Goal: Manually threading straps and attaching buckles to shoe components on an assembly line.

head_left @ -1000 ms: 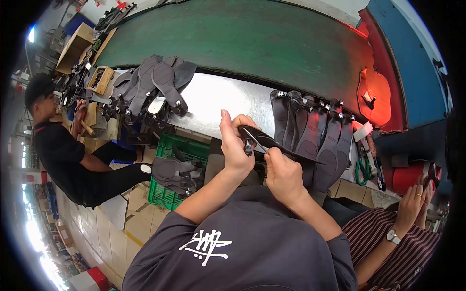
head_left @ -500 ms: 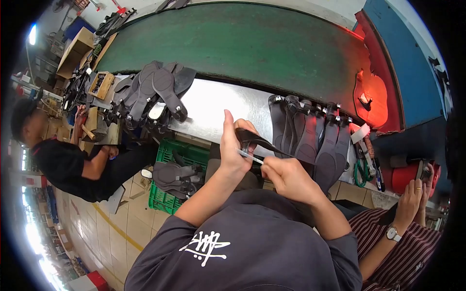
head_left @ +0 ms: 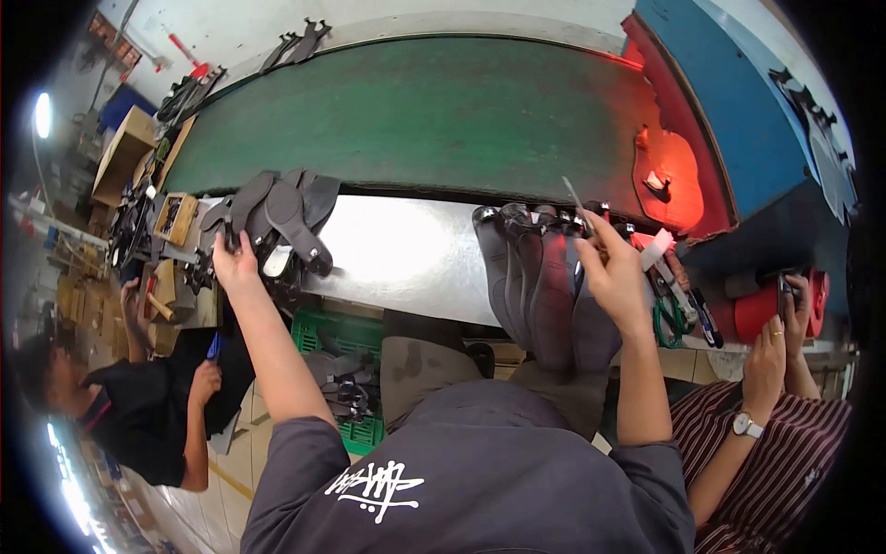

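My left hand (head_left: 235, 265) reaches into a heap of dark grey shoe soles (head_left: 288, 217) on the left of the bench. Its thumb and forefinger are apart beside a dark part of the heap; some of the fingers are hidden. My right hand (head_left: 613, 277) is closed on a slim, pale pointed tool (head_left: 574, 196), whose tip sticks up toward the green surface. Below and left of this hand, a row of dark soles (head_left: 552, 309) with shiny black ends lies over the bench's near edge.
A bare metal strip (head_left: 397, 254) runs between the two groups, with a green belt (head_left: 406, 111) behind. Green-handled scissors (head_left: 666, 319) lie at right. A green crate (head_left: 355, 325) stands below. Co-workers sit left, with a blue item (head_left: 214, 346) in hand, and right, near a red roll (head_left: 812, 305).
My hands have parted. The left has gone from a black shoe piece at the middle to the left heap; the right has moved up and right with the tool. The view has shifted.
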The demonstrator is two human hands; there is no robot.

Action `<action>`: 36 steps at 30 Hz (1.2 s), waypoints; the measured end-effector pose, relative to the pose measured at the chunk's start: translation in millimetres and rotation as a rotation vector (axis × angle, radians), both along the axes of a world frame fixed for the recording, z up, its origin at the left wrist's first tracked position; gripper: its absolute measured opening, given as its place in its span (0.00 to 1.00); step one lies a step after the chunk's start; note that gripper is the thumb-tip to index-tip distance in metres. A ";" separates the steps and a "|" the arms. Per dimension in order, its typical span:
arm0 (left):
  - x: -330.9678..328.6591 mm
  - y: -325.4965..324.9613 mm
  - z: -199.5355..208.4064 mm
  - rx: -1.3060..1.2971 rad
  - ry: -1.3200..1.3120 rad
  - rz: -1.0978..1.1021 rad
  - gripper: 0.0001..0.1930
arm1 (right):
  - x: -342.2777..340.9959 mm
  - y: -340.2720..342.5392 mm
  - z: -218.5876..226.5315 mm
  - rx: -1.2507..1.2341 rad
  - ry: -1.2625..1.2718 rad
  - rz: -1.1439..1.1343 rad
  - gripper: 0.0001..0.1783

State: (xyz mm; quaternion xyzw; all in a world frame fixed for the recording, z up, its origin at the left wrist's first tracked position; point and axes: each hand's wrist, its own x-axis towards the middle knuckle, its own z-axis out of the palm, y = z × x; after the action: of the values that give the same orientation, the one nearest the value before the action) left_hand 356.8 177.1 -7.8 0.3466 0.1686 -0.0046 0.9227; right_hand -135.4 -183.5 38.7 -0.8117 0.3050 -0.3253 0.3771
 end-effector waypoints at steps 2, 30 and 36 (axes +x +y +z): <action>-24.7 -12.4 8.8 0.034 -0.039 -0.088 0.17 | 9.7 0.0 -6.8 0.125 -0.001 0.089 0.21; -322.5 -173.2 13.3 0.278 -0.195 -1.015 0.33 | 19.9 114.6 -8.6 0.435 -0.119 0.421 0.27; -339.9 -181.7 14.7 0.237 -0.093 -0.996 0.40 | 18.3 122.8 -22.2 1.032 -0.108 0.499 0.38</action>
State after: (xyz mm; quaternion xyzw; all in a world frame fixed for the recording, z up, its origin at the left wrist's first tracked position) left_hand 16.9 -4.6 6.8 0.4870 -0.0589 -0.4088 0.7696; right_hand -117.1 -60.7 16.5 -0.5520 0.2038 -0.0765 0.8050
